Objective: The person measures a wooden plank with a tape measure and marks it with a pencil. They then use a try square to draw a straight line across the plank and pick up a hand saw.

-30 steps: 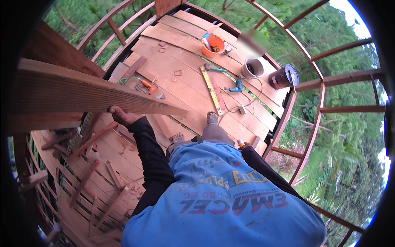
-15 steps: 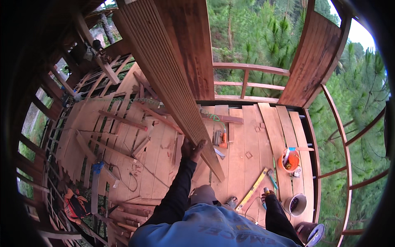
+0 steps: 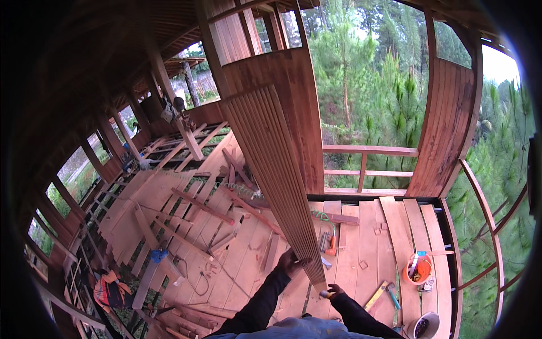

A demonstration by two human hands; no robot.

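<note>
A long grooved brown board [image 3: 272, 175] runs diagonally from high in the middle of the view down to near my body. My left hand [image 3: 291, 264] is closed round it near its lower end, fingers over the grooved face. My right hand [image 3: 334, 292] is closed on a small yellow-and-white object [image 3: 326, 294], too small to identify exactly, right at the board's lower tip. Beyond that hand, a yellow spirit level [image 3: 376, 295] and a teal-handled hammer [image 3: 393, 296] lie on the deck planks [image 3: 365, 243].
An orange bucket [image 3: 418, 270] and a grey bucket [image 3: 429, 329] stand at right. An orange tool [image 3: 330, 242] with a green hose lies behind the board. Loose timber [image 3: 200, 206] and an orange-black bag [image 3: 110, 294] are at left. Plank gaps, joists and railings [image 3: 370, 151] edge the deck.
The view has swung up toward the wall and roof. My right hand has risen from beside my leg to the board's lower end. My left hand still grips the board.
</note>
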